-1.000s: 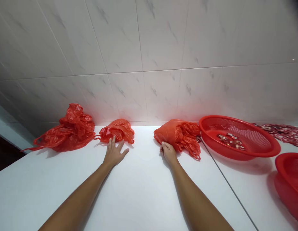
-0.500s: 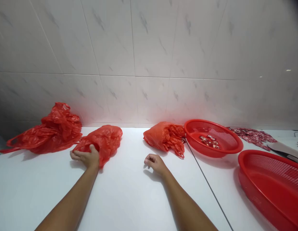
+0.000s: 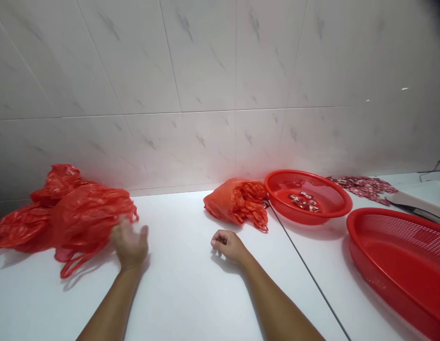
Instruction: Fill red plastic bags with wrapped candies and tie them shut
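A red plastic bag [image 3: 94,215] lies at the left, pushed up against another crumpled red plastic bag [image 3: 24,227]. Just right of the nearer bag is my left hand [image 3: 129,244], slightly blurred, thumb apart from the other fingers and nothing held; I cannot tell if its fingertips touch the plastic. My right hand [image 3: 228,245] rests on the white table with fingers curled closed around nothing visible. Beyond it sits a filled-looking orange-red plastic bag [image 3: 225,201], its bunched end and handles turned right.
A round red basket [image 3: 301,215] holds several small wrapped pieces [image 3: 307,202]. Nearer, at the right edge, stands a larger red basket [image 3: 362,255]. Behind are patterned red wrappers [image 3: 369,187] and a dark-handled knife [image 3: 426,214]. A tiled wall [image 3: 205,71] bounds the table's back.
My left hand has come out of the bag's opening, and that bag has shifted left against the crumpled one. The right hand stays put. The view has turned slightly.
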{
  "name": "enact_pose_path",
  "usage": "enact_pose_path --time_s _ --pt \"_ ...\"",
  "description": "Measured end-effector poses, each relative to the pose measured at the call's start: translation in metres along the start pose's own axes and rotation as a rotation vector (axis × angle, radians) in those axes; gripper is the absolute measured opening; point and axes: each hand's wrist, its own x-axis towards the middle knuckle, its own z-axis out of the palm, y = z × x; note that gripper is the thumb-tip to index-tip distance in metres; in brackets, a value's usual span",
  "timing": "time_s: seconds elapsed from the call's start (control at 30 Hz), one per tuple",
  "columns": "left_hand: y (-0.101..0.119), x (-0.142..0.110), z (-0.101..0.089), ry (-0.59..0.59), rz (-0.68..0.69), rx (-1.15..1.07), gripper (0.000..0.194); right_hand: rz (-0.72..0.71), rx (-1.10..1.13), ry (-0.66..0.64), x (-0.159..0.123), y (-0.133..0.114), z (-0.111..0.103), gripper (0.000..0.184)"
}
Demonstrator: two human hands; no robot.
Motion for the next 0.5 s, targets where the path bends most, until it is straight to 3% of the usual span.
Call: enact_pose_path --time_s 0.13,0.33,0.43,0.5 --pt "0.044 -0.014 0.014 -0.335 0.351 -0.126 0.035 -0.017 -0.022 0.018 0.001 0.0 0.0 0.021" --pt "0.122 -0.047 -0.01 -0.676 0.815 -0.426 0.014 -0.069 0.097 -0.005 -0.003 0.0 0.009 0.043" --pt "0.144 -0.06 -0.015 -0.834 0.942 -0.558 0.012 -0.109 0.119 0.033 -0.004 -0.002 0.015 0.043" --pt "0.146 -0.065 -0.013 -0.83 0.939 -0.617 0.017 -0.1 0.134 0.091 -0.003 -0.003 0.016 0.029"
